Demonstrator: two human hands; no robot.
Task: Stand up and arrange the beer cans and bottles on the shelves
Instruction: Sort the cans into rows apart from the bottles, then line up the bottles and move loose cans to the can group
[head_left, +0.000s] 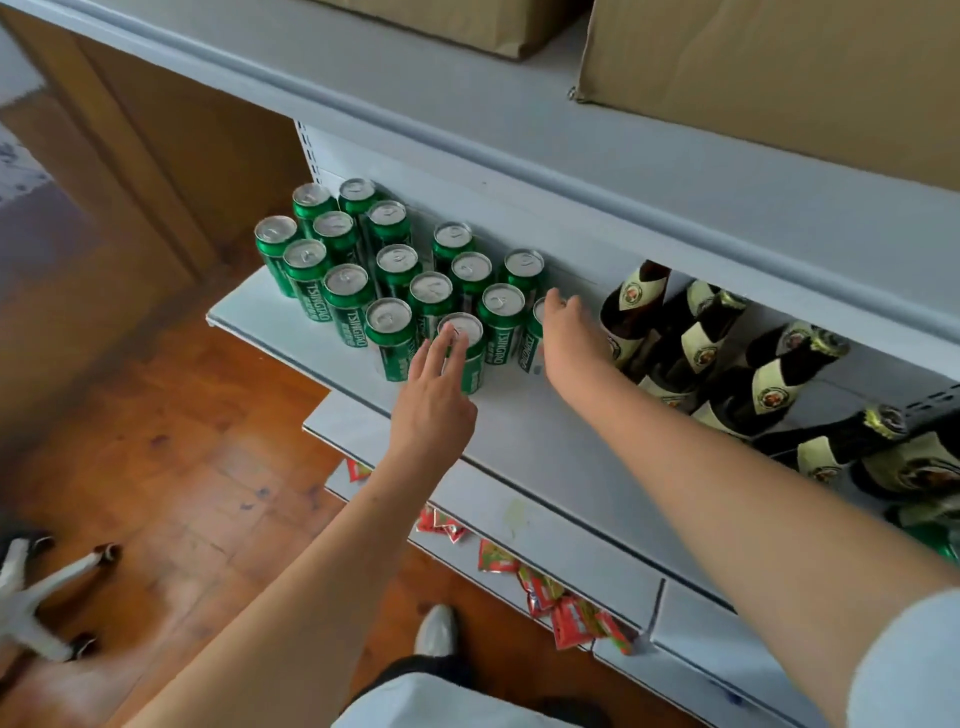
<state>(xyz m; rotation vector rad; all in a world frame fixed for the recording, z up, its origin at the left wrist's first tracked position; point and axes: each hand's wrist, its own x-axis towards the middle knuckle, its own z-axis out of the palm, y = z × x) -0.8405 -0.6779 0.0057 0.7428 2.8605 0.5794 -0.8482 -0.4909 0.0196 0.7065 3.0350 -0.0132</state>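
Several green beer cans (395, 270) stand upright in rows on the left part of the grey shelf (524, 441). My left hand (434, 400) reaches to the front can (470, 364), its straight fingers touching the can's top and side. My right hand (569, 338) curls round the rightmost front can (532, 345), which it mostly hides. To the right, several dark brown beer bottles (769, 384) with cream labels and gold caps stand close together.
An upper shelf (571, 171) with cardboard boxes (779, 78) overhangs the cans. Lower shelves hold red snack packets (571, 613). A wooden floor (182, 467), my shoe (436, 631) and a chair base (36, 597) lie below at left.
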